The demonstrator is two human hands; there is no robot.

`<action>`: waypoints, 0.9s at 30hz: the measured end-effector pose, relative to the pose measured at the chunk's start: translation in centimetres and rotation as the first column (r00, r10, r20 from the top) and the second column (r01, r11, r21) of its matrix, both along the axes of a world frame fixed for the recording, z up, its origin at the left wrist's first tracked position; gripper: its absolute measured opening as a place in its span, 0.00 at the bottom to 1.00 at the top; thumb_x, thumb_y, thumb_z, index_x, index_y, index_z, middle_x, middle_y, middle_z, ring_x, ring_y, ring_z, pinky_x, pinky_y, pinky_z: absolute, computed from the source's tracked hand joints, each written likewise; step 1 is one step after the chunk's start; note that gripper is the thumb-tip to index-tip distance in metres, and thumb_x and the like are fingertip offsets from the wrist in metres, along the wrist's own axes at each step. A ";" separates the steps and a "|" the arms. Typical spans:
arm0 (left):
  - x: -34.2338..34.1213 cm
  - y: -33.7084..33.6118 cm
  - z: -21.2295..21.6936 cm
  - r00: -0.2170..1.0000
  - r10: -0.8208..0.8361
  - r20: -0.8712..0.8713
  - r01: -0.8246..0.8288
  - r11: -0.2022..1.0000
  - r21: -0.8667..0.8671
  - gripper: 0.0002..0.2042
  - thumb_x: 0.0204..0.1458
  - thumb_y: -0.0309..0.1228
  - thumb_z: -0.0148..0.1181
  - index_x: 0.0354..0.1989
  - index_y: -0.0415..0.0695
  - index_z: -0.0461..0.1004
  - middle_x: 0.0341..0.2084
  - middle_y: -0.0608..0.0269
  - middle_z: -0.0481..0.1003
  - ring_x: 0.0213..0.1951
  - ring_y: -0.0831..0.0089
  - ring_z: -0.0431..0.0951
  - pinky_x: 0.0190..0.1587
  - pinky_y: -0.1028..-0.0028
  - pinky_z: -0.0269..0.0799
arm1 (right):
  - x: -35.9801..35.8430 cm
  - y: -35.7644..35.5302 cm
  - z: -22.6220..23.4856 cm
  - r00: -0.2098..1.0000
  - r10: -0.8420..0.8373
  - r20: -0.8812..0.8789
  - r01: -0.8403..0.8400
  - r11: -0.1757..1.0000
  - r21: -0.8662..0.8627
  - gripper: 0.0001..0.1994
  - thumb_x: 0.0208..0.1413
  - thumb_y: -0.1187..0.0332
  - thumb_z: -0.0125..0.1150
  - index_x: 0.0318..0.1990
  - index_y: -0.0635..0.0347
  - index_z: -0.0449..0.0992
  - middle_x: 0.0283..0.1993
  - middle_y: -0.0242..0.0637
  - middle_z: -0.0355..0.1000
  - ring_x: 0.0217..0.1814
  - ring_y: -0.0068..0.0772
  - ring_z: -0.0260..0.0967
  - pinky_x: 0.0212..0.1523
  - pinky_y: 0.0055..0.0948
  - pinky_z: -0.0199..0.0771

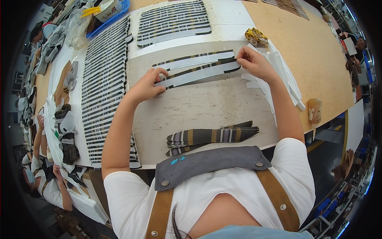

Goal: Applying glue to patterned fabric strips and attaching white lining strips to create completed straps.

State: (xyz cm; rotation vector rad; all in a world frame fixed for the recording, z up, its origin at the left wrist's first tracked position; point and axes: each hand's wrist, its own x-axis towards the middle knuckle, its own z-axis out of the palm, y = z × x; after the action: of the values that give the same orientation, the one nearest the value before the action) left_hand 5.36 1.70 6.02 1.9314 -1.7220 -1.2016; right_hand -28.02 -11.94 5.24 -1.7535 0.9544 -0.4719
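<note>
A dark striped fabric strip (199,74) backed with a white band stretches between my hands over the grey work board. My left hand (148,84) curls around its left end, thumb on the near edge and fingers by the far edge. At the right end, my right hand (256,63) pinches the strip's dark tip between thumb and fingers. A second white-backed strip (187,61) lies just beyond, partly behind the first. Closer to my body rests a folded bundle of striped fabric (211,136) in dark, tan and grey.
Rows of finished-looking strips (105,91) cover the left side, with another set (173,24) at the back. White strips (280,71) and a yellow patterned cloth (256,36) lie right. A blue tray (119,14) holds a tub. Another person (49,187) works at far left.
</note>
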 end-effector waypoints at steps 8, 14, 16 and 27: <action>1.5 0.1 -2.4 0.985 -0.076 0.152 0.098 0.984 -0.147 0.14 0.41 0.27 0.63 0.37 0.45 0.69 0.34 0.60 0.62 0.36 0.66 0.65 0.42 0.72 0.65 | 1.9 -0.8 -1.8 0.987 -0.126 -0.095 0.098 0.962 -0.254 0.06 0.53 0.73 0.55 0.37 0.64 0.72 0.30 0.27 0.68 0.30 0.18 0.60 0.34 0.19 0.64; 0.0 0.2 -0.9 0.999 0.041 0.012 -0.039 0.995 -0.096 0.14 0.41 0.25 0.62 0.38 0.39 0.69 0.38 0.56 0.66 0.37 0.65 0.67 0.42 0.71 0.65 | 2.1 -1.0 -1.8 0.978 -0.146 -0.148 0.094 0.945 -0.313 0.06 0.52 0.73 0.56 0.36 0.64 0.73 0.28 0.29 0.69 0.30 0.19 0.61 0.33 0.21 0.65; -0.2 -0.1 -0.5 0.998 0.059 0.006 -0.058 0.997 -0.055 0.14 0.42 0.25 0.61 0.39 0.39 0.69 0.37 0.56 0.68 0.37 0.65 0.68 0.41 0.71 0.66 | 2.0 -1.3 -2.2 0.974 -0.151 -0.167 0.091 0.942 -0.322 0.06 0.52 0.72 0.55 0.35 0.65 0.73 0.29 0.34 0.71 0.31 0.25 0.64 0.35 0.24 0.67; 1.3 -0.6 -1.7 0.961 0.275 -0.018 -0.276 0.957 -0.088 0.12 0.53 0.31 0.53 0.43 0.37 0.69 0.29 0.66 0.67 0.29 0.77 0.67 0.34 0.77 0.63 | 2.5 -1.5 -2.8 0.957 -0.155 -0.245 0.049 0.919 -0.392 0.06 0.51 0.72 0.54 0.32 0.66 0.73 0.32 0.44 0.70 0.34 0.38 0.69 0.38 0.31 0.69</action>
State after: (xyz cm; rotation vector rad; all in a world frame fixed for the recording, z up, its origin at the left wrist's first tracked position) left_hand 6.64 1.14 4.28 2.0290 -1.4176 -1.0097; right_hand -25.52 -13.47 2.41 -2.1700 1.2152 -0.5203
